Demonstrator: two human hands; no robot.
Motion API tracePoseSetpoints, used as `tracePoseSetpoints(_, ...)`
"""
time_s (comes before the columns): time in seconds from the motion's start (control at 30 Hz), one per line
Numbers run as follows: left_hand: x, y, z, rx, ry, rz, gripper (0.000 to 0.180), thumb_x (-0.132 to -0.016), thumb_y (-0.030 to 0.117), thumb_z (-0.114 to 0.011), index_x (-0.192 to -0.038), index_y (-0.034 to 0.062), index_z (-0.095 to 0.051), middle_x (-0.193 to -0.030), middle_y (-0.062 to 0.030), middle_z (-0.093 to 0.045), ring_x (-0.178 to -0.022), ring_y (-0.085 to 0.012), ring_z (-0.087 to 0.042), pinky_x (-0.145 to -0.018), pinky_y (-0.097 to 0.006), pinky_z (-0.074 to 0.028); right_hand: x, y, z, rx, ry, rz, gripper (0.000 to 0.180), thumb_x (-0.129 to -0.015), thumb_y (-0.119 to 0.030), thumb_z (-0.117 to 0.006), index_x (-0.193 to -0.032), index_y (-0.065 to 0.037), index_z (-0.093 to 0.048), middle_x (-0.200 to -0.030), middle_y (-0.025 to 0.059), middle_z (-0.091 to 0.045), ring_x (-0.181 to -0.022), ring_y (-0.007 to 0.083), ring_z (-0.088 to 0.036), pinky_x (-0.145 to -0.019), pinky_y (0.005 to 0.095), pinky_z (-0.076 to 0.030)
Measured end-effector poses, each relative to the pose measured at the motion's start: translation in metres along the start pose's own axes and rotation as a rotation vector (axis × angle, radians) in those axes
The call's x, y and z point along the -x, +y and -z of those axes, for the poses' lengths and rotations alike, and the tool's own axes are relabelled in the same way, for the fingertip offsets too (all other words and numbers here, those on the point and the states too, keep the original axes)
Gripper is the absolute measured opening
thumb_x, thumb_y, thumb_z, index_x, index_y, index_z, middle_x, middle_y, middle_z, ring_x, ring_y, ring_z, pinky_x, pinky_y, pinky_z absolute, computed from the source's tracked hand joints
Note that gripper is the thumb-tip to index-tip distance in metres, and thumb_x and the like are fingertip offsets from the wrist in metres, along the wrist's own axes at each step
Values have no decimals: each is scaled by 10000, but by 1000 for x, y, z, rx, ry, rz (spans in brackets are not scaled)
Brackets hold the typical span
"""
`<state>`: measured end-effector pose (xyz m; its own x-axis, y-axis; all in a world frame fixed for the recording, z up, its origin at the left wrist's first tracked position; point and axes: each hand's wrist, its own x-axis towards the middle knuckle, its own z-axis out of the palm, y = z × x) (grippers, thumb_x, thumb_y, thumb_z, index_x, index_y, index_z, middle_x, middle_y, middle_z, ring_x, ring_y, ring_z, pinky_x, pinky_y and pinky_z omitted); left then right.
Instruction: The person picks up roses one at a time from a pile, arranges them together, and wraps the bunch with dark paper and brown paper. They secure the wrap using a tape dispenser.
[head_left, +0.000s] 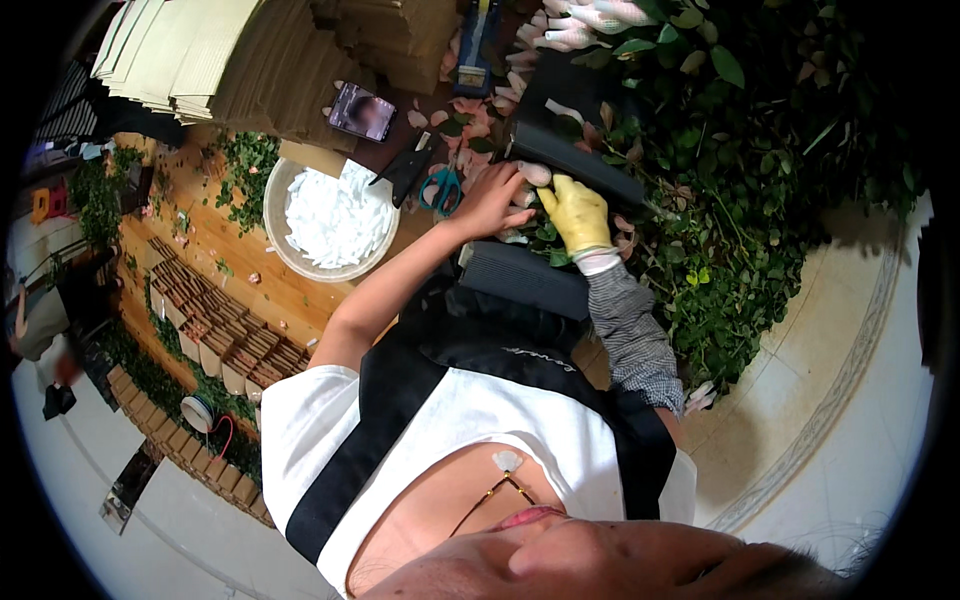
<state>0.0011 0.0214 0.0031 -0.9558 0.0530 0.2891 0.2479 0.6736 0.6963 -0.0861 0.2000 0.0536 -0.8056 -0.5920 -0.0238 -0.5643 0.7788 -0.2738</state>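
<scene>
My bare left hand (490, 203) curls its fingers around a few pale pink rosebuds, and one rosebud (535, 174) shows above the fingertips. Right beside it, my right hand (578, 213) wears a yellow glove with the fingers bent down. What those gloved fingers close on is hidden. Green leaves (543, 240) poke out under both hands. The work lies between two dark padded bars, a far one (580, 165) and a near ribbed one (525, 280). Teal-handled scissors (440, 190) and a black stapler-like tool (405, 163) lie left of my left hand.
A round tub (272, 215) of white sleeves stands at the left, below stacked cardboard sheets (270, 80) and a phone (361, 111). Leafy stems (740, 200) pile up at the right, with pink sleeved roses (590, 22) at the back. Petals (478, 122) litter the table.
</scene>
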Motion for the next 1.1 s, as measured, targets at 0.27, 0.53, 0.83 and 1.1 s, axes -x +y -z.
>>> tracePoseSetpoints(0.27,-7,4,7,-29,-124,41,723,-819,405,-815,-1352,15,-520,-1241,-181,-525,-1157,-393,-513,-1008,-465,-409,28,-4,75,-703,-138,-160,380,-969,-166,-682,-1322,-28,-644,-1037,130,-742,-882,217,-698,-820,323,-548)
tracePoseSetpoints(0.53,39,-11,47,226,-37,369,558,-891,346,-779,-1305,22,-591,-1211,-179,-636,-1098,-354,-629,-917,-478,-495,29,-33,124,-670,-260,148,471,-911,-142,-698,-1365,-48,-616,-1237,188,-698,-1108,359,-677,-957,421,-535)
tracePoseSetpoints(0.83,17,23,61,59,-658,562,464,-956,501,-662,-963,46,-752,-876,-186,-721,-877,-378,-705,-745,-471,-533,9,-22,26,28,-809,222,296,-925,-340,-662,-993,-72,-766,-966,155,-762,-951,345,-735,-832,448,-575)
tracePoseSetpoints(1.1,49,1,36,688,-313,646,302,-979,272,-660,-905,-20,-682,-839,-80,-637,-781,-215,-627,-730,-355,-491,30,-21,-15,284,-593,378,140,-804,-156,-668,-813,-92,-793,-793,129,-764,-763,319,-748,-638,479,-559)
